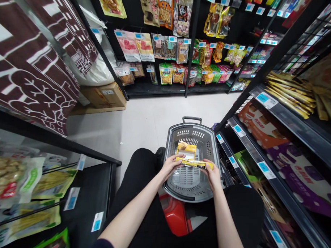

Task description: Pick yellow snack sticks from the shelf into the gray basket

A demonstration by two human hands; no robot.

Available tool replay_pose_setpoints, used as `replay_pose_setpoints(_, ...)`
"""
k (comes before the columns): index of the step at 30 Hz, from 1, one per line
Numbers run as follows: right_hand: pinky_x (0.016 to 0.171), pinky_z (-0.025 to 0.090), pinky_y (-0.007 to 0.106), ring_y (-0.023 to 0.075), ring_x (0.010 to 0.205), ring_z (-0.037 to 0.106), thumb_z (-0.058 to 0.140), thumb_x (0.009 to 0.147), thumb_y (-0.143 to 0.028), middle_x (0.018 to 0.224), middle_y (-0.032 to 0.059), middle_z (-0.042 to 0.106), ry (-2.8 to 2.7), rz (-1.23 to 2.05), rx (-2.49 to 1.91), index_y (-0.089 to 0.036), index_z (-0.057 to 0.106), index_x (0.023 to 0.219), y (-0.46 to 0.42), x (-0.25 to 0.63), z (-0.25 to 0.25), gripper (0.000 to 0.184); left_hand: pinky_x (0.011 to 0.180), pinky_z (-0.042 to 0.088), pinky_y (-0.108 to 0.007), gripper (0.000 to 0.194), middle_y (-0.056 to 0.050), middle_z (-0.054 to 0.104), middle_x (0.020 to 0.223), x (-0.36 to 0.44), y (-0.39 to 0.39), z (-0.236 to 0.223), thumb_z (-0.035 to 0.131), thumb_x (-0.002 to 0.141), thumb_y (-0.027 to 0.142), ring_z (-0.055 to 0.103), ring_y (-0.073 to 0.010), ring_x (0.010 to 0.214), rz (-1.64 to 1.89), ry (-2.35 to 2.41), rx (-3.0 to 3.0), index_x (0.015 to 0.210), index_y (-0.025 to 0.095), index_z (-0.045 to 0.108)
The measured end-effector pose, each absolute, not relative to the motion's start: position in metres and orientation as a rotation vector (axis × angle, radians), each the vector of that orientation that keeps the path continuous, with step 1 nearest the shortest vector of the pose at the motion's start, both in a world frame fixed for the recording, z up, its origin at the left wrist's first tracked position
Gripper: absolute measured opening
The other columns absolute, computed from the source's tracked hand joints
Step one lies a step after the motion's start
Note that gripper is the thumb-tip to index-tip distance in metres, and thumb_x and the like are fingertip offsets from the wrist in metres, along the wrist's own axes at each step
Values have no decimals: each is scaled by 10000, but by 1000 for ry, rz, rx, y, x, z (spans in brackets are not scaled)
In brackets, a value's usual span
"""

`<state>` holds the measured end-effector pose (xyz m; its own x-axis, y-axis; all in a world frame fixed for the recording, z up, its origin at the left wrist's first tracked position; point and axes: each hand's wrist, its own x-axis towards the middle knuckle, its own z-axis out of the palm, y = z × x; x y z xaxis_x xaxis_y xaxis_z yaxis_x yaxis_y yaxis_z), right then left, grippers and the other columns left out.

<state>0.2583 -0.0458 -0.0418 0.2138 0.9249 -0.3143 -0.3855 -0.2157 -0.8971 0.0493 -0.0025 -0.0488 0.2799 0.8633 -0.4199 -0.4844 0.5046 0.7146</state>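
A long, narrow yellow packet is stretched level between my two hands, over the grey shopping basket. My left hand pinches its left end, and my right hand grips the right end near a dark printed patch. Behind it, inside the basket, lies a yellow-and-white package; its lower part is hidden by the packet and my fingers. The basket stands between my knees, its handle at the far side. The print on the packet is too small to read.
A red object sits below the basket. Shelves with yellow sticks and purple cartons rise close on the right. Bagged snacks fill the rack ahead. A cardboard box and a low black shelf stand at left.
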Motion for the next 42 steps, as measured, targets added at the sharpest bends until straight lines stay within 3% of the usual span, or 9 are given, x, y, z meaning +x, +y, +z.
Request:
replay_pose_setpoints(4, 492, 538, 237, 172, 752, 618, 709, 642, -359, 930, 48, 629, -619, 1239, -1301, -184, 554, 1065, -45, 260, -46, 483, 697, 573, -289, 556, -121, 669, 1024, 50, -2, -48, 739, 622, 144, 647, -214, 901, 953, 903, 539, 1137, 145, 530)
replay_pose_setpoints(9, 492, 537, 223, 134, 650, 582, 708, 638, -369, 774, -1, 585, -644, 1137, -1353, -174, 601, 805, -43, 262, -52, 277, 680, 576, -251, 239, -136, 631, 1107, 53, -3, -47, 722, 651, 182, 650, -191, 857, 944, 981, 549, 854, 80, 647)
replay_pose_setpoints(16, 694, 549, 250, 149, 711, 655, 785, 557, -339, 776, 10, 646, -443, 1330, -1220, -155, 610, 781, -45, 262, -37, 338, 820, 540, -273, 331, -120, 690, 935, 53, -4, -42, 737, 611, 87, 664, -184, 823, 870, 933, 520, 930, 71, 649)
replay_pose_setpoints(20, 568, 541, 249, 173, 645, 659, 802, 509, -363, 712, -1, 645, -484, 1345, -1278, -165, 591, 731, -45, 264, -35, 365, 805, 545, -312, 253, -100, 706, 842, 54, -4, -46, 726, 657, 169, 672, -189, 784, 873, 975, 533, 883, 83, 653)
replay_pose_setpoints(23, 388, 434, 213, 125, 415, 556, 747, 552, -479, 517, -26, 585, -574, 1276, -1414, -159, 580, 663, -45, 267, -41, 377, 745, 560, -344, 244, -83, 707, 760, 54, -3, -51, 731, 655, 279, 674, -213, 746, 865, 998, 563, 783, 84, 660)
replay_pose_setpoints(26, 326, 310, 204, 95, 304, 417, 676, 615, -549, 354, -49, 470, -715, 1195, -1525, -158, 557, 602, -46, 269, -47, 409, 726, 557, -354, 285, -74, 702, 701, 53, -3, -55, 743, 629, 339, 672, -215, 688, 845, 1029, 585, 726, 84, 660)
replay_pose_setpoints(35, 338, 254, 198, 87, 321, 387, 650, 623, -590, 362, -52, 443, -771, 1150, -1562, -174, 494, 557, -46, 270, -49, 450, 487, 523, -231, 325, -60, 655, 554, 54, -5, -50, 739, 628, 371, 614, -143, 482, 808, 1100, 587, 704, 68, 651)
replay_pose_setpoints(42, 328, 175, 198, 54, 311, 283, 648, 620, -593, 372, -79, 369, -786, 1123, -1604, -166, 523, 567, -47, 273, -52, 448, 578, 554, -250, 244, -76, 675, 632, 53, -3, -50, 718, 669, 293, 643, -151, 573, 840, 1099, 563, 738, 73, 640)
